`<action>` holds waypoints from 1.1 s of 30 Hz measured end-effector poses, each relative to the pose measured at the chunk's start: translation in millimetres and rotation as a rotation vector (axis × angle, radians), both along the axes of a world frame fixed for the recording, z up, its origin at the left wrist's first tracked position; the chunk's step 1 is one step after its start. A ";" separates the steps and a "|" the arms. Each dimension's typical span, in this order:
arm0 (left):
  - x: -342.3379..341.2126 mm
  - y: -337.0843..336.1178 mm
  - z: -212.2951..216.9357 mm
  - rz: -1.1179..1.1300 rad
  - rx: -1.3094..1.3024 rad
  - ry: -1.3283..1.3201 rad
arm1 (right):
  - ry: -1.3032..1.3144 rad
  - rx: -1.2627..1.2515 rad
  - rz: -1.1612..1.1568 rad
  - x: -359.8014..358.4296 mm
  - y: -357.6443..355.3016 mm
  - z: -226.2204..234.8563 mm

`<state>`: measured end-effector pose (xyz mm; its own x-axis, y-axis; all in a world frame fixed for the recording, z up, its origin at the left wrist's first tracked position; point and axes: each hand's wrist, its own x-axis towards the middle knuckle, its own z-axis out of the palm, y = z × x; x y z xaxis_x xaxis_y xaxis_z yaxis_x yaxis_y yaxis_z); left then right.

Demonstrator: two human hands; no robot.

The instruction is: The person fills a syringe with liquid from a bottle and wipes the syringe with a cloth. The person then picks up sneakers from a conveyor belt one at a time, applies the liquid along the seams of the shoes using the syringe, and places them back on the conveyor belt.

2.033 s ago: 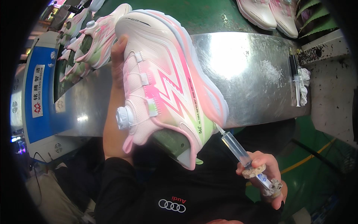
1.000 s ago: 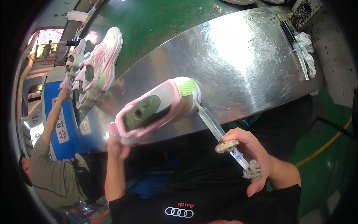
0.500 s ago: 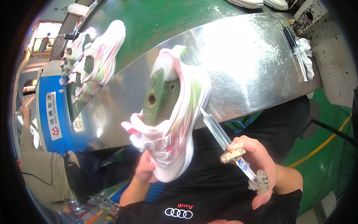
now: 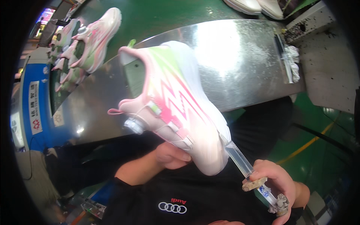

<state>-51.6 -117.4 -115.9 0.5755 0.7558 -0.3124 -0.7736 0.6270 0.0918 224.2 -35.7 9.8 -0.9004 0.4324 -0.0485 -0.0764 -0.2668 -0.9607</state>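
Note:
A pink, white and pale green sneaker (image 4: pixel 180 108) is tilted on its side above the metal bench, its sole facing right. Inside its opening shows a green shoe last (image 4: pixel 135 79). My left hand (image 4: pixel 173 154) is closed on the sneaker near the toe, most fingers hidden beneath it. My right hand (image 4: pixel 275 176) grips a clear syringe (image 4: pixel 240 159), its thumb end at the plunger, which is wrapped in grey material. The syringe's tip meets the seam between upper and sole near the toe; whether anything flows out cannot be seen.
A shiny metal bench (image 4: pixel 258 84) curves under the shoe. More sneakers (image 4: pixel 93 45) stand at the left on the green surface; pale shoes (image 4: pixel 249 6) sit at the far edge. A second syringe (image 4: pixel 285 63) lies beside crumpled white material (image 4: pixel 293 60). Another person's sleeve (image 4: pixel 41 180) shows at lower left.
The sneaker has rolled to show its side and sole edge. My left hand has shifted right along it. My right hand moved down and right, and the syringe tip now meets the toe seam.

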 end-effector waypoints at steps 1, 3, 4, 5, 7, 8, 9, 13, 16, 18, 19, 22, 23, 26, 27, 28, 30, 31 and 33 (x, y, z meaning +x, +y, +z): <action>3.5 5.7 0.2 -0.001 0.006 -0.031 | -0.031 0.006 -0.001 4.5 -4.0 0.9; 17.0 26.9 3.8 -0.140 0.047 0.085 | -0.007 -0.002 -0.254 14.9 -25.0 12.8; 24.4 32.7 1.9 -0.123 0.032 0.020 | -0.035 0.011 -0.265 19.1 -28.4 15.3; 30.0 37.8 1.3 -0.130 0.041 -0.003 | -0.039 0.060 -0.308 23.3 -31.7 19.1; 27.6 35.9 3.0 -0.068 0.043 0.059 | 0.024 0.088 -0.289 28.5 -25.5 7.1; 32.0 41.7 2.3 -0.075 0.052 0.041 | -0.031 0.130 -0.295 32.9 -27.2 13.8; 36.3 46.6 1.3 -0.076 0.062 0.026 | -0.084 0.169 -0.300 36.0 -29.2 19.6; 52.5 62.1 8.5 -0.050 0.093 0.032 | -0.102 0.215 -0.394 41.6 -36.7 26.0; 59.7 70.4 11.9 -0.030 0.104 0.050 | -0.097 0.280 -0.393 47.1 -38.1 22.5; 61.7 72.1 7.2 -0.014 0.110 0.050 | -0.120 0.374 -0.409 45.3 -39.0 18.7; 63.6 73.1 3.5 -0.012 0.119 0.045 | -0.127 0.377 -0.416 44.8 -39.6 18.6; 67.9 76.3 1.3 0.010 0.134 0.028 | -0.163 0.474 -0.389 43.6 -40.7 16.4; 68.7 77.3 0.2 0.016 0.134 0.022 | -0.166 0.475 -0.389 42.2 -42.0 15.1; 69.6 79.7 -4.3 0.050 0.215 -0.018 | -0.189 0.561 -0.410 40.4 -46.8 9.2; 70.0 81.3 -3.5 0.051 0.215 -0.019 | -0.190 0.561 -0.409 38.9 -47.1 8.2; 70.0 83.7 -1.6 0.042 0.248 -0.004 | -0.199 0.598 -0.408 35.0 -47.0 7.3; 71.2 85.5 1.1 0.036 0.282 0.009 | -0.206 0.652 -0.369 34.0 -46.0 4.3; 72.5 85.6 2.2 0.053 0.269 -0.009 | -0.206 0.654 -0.365 32.9 -46.9 2.2; 72.3 85.3 3.4 0.076 0.257 -0.028 | -0.228 0.779 -0.391 26.7 -50.1 -2.1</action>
<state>20.6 -32.2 -112.5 0.5199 0.8495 -0.0892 -0.8219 0.5260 0.2185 250.9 -85.9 7.7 -0.6868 0.6905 0.2271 0.1892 0.4714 -0.8614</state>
